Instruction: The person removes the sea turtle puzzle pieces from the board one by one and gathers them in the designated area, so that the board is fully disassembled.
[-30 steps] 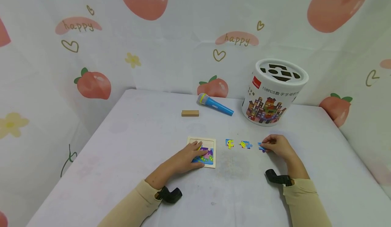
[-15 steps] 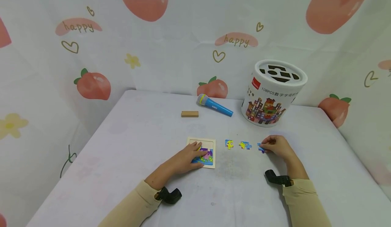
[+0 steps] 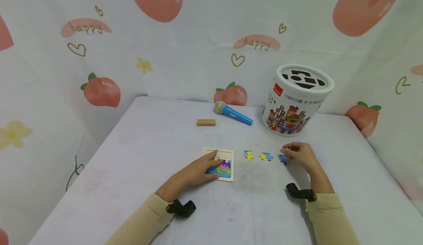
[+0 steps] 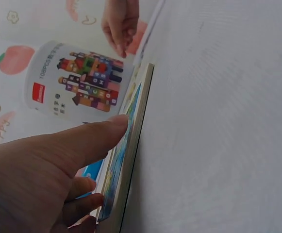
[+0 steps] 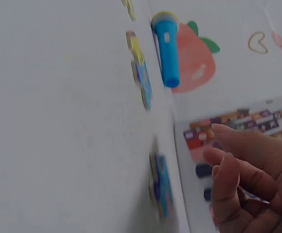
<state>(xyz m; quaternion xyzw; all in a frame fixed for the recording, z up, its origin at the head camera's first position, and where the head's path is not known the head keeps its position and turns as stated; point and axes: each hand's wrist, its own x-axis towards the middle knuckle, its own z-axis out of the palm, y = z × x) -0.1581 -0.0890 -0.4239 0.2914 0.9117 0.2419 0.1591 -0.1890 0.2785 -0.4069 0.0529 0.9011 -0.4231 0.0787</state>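
My left hand (image 3: 198, 169) rests on a small wooden jigsaw board (image 3: 228, 179), fingers spread over its left side. In the left wrist view the thumb tip lies over the picture near the board's edge (image 4: 141, 107). The lower part of the picture is filled in, while bare wood shows along the top. At right, my right hand (image 3: 303, 157) is just above a blue puzzle piece (image 3: 283, 159), fingers loosely bent. The right wrist view has this piece (image 5: 163, 187) lying on the table, apart from the fingertips.
Left of that piece lie a yellow-and-blue joined-looking puzzle piece (image 3: 266, 156) and a yellow puzzle piece (image 3: 248, 155). Farther back are a wooden block (image 3: 206, 122), a blue toy microphone (image 3: 236, 114) and a large white bucket (image 3: 290, 105). A printed cloth (image 3: 185, 54) hangs behind the table.
My right fingers have let go of the blue piece and lifted slightly away, leaving it in more open view. The left hand has shifted slightly left on the board.
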